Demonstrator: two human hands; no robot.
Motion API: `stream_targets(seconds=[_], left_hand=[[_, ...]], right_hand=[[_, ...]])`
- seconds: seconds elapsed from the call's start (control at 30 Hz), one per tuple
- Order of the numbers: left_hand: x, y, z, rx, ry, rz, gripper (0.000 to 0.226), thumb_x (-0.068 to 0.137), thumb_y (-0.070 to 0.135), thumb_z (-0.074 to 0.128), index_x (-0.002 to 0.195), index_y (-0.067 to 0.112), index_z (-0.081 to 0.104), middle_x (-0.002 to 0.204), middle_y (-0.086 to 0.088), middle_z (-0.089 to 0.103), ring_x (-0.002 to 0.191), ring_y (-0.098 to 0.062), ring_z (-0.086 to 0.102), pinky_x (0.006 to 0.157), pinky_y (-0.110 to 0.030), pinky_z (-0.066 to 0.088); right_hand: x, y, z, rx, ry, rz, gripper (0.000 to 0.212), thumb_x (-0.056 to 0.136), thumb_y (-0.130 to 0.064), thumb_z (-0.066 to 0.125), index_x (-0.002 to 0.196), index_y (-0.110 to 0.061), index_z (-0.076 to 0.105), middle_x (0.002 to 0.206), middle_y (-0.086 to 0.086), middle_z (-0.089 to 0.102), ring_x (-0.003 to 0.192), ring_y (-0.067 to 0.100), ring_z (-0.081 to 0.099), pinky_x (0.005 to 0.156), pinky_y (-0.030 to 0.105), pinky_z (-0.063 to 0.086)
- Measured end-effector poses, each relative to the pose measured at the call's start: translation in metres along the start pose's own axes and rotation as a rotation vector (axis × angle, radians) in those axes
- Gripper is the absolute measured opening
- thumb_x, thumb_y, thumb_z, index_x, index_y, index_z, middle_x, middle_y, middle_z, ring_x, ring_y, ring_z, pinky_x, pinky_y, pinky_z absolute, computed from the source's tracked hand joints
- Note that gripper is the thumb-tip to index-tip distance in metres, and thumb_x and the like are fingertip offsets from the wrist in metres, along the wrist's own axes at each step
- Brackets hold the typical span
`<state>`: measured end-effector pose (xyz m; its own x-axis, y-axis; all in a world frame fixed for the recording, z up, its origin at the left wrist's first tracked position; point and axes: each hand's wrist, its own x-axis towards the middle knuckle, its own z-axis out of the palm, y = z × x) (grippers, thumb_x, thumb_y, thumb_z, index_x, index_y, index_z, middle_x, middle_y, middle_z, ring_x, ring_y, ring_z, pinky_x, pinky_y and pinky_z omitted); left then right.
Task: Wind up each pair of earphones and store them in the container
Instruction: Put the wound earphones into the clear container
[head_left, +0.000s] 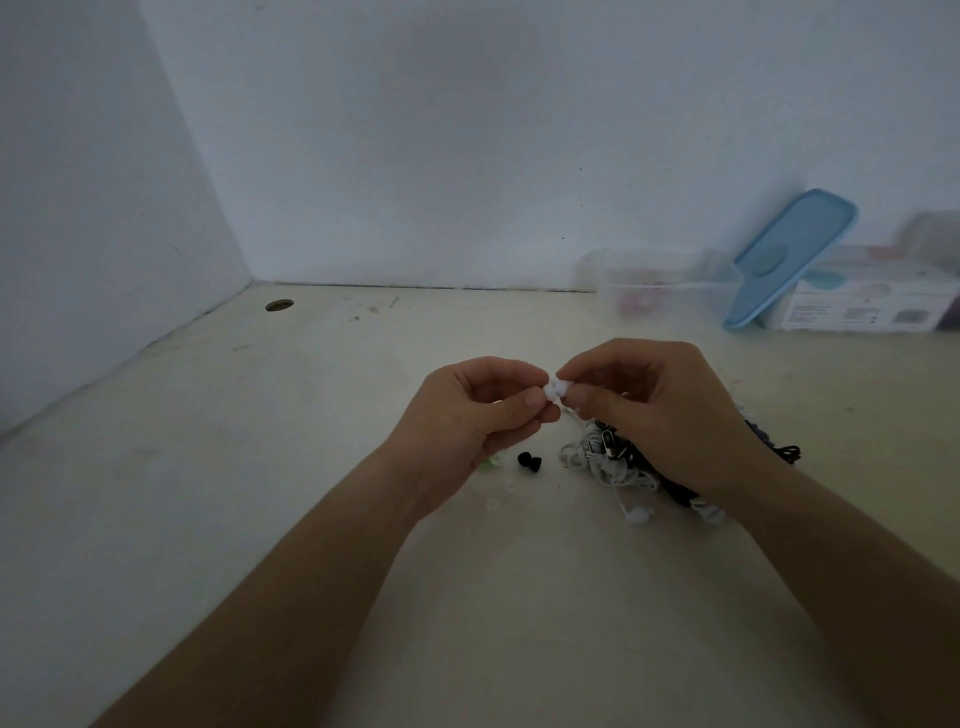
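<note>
Left hand: the left hand (483, 410) was held up above the surface (311, 415), with its arm reaching in from the bottom edge.
Left fingers: the fingers (524, 402) were curled in, and the thumb and fingertips pinched one side of a white earbud (555, 388).
Right hand: the right hand (660, 410) was held up at the same height, with its back toward the camera.
Right fingers: the thumb and first finger pinched the other side of the white earbud, and the other fingers were curled loosely.
White earbud: it was small and round, up in the air between both hands, and too blurry to tell more.
Earphone pile: the earphone pile (608, 457) was a messy tangle of thin white, grey and black cords. It lay on the surface under the right hand, partly hidden by it.
Black ear tip: the black ear tip (530, 461) was small and lay alone, just left of the pile.
Container: the container (670, 291) was clear plastic and open. It stood at the back right by the wall, well apart from the hands.
Lid: the lid (789, 260) was flat and light blue with round corners. It leaned tilted against a white box (872, 301).
Surface: it was pale, smooth and a bit scuffed, with a round hole (279, 305) near the back left.
</note>
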<state>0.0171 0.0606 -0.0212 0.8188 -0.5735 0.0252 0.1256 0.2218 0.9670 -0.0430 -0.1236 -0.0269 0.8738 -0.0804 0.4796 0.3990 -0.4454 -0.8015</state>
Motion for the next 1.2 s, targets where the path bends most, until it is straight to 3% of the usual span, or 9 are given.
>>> stream_targets(seconds=[0.23,0.47,0.6,0.83,1.1,1.2], left_hand=[[-0.0021,0.0033,-0.0004,0.044,-0.077,-0.018,0.012,0.067,0.01,0.073,0.075,0.017,0.078,0.082,-0.009,0.075,0.077,-0.017,0.073,0.068,-0.02,0.058],[-0.0029,0.0035,0.0008,0.057,-0.068,-0.008,0.012,0.064,0.012,0.074,0.075,0.016,0.078,0.081,-0.01,0.075,0.076,-0.017,0.073,0.067,-0.02,0.058],[-0.0021,0.0025,0.0005,0.061,-0.05,0.003,0.014,0.065,0.01,0.073,0.079,0.011,0.076,0.081,-0.013,0.074,0.075,-0.018,0.073,0.067,-0.02,0.058],[-0.0018,0.001,0.0006,0.09,-0.036,0.014,0.022,0.066,0.011,0.073,0.087,0.005,0.072,0.08,-0.012,0.074,0.075,-0.017,0.072,0.07,-0.021,0.059],[-0.0018,0.0002,0.0,0.032,-0.063,-0.023,0.017,0.068,0.008,0.072,0.084,0.007,0.074,0.081,-0.013,0.074,0.076,-0.018,0.073,0.069,-0.022,0.059],[-0.002,0.0007,0.0008,0.046,-0.051,-0.011,0.02,0.068,0.008,0.072,0.088,0.005,0.073,0.08,-0.013,0.074,0.075,-0.018,0.073,0.067,-0.021,0.058]], right_hand=[[0.0008,-0.0008,-0.0033,0.042,-0.065,-0.012,0.01,0.083,-0.017,0.075,0.093,-0.015,0.077,0.081,0.003,0.076,0.075,0.024,0.072,0.071,0.037,0.06],[-0.0006,-0.0017,-0.0048,0.05,-0.072,-0.026,0.01,0.084,-0.011,0.075,0.094,-0.01,0.077,0.082,0.0,0.077,0.077,0.017,0.073,0.071,0.028,0.058],[-0.0014,-0.0038,-0.0038,0.04,-0.063,-0.032,0.009,0.083,-0.013,0.077,0.093,-0.011,0.077,0.081,0.0,0.077,0.076,0.017,0.073,0.069,0.028,0.058],[-0.0029,-0.0054,-0.0035,0.006,-0.057,-0.043,0.008,0.084,-0.014,0.077,0.091,-0.012,0.077,0.08,-0.002,0.077,0.075,0.019,0.073,0.069,0.039,0.06],[-0.0019,-0.007,-0.0076,0.014,-0.113,-0.05,0.007,0.085,-0.014,0.075,0.092,-0.013,0.076,0.081,-0.004,0.076,0.075,0.012,0.072,0.067,0.019,0.052],[-0.0027,-0.0079,-0.0072,-0.002,-0.091,-0.062,0.007,0.084,-0.014,0.077,0.091,-0.014,0.077,0.079,-0.003,0.076,0.075,0.016,0.072,0.066,0.03,0.058]])
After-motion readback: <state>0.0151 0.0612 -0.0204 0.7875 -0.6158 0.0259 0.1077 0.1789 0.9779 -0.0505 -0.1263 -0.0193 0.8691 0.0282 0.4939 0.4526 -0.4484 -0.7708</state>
